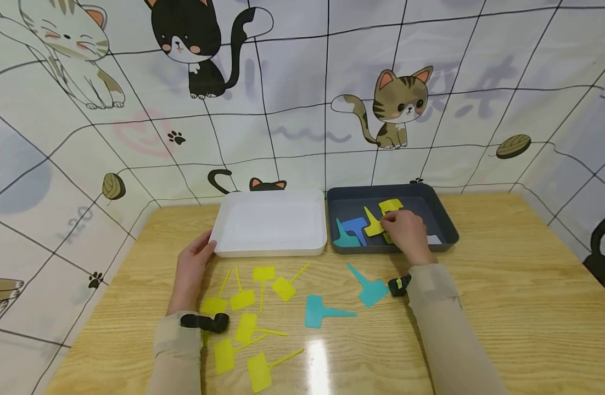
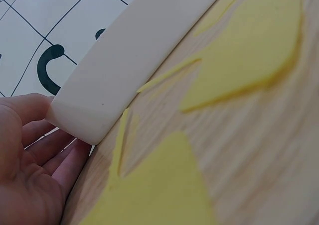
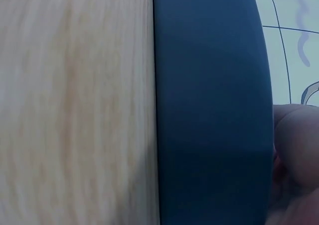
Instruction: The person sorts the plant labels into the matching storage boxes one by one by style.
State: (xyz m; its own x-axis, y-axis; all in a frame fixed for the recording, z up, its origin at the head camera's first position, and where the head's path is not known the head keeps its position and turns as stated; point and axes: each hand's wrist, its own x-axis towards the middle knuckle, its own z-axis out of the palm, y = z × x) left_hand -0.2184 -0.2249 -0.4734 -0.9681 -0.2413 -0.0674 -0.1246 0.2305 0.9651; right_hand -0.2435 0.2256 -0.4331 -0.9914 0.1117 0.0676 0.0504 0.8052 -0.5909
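My left hand (image 1: 192, 270) holds the left front corner of a white tray (image 1: 270, 252), thumb at the rim and fingers round the side. In the left wrist view, that hand (image 2: 35, 155) meets the tray wall (image 2: 114, 60). Over the dark grey tray (image 1: 443, 214), my right hand (image 1: 407, 233) pinches a yellow T-shaped plant label (image 1: 373, 224); its fingertips partly cover the contact. Around it lie another yellow label (image 1: 391, 205), a blue label (image 1: 354, 225) and a teal label (image 1: 346, 239). The dark tray wall (image 3: 214, 105) hides most of the hand (image 3: 299, 145) in the right wrist view.
Several yellow plant labels (image 1: 259, 372) lie scattered on the wooden table (image 1: 520, 307) before the white tray. Two teal labels (image 1: 314, 311) lie nearer the right arm. A white piece (image 1: 433, 240) sits in the dark tray. Behind the trays rises a cat-patterned wall covering (image 1: 297, 109).
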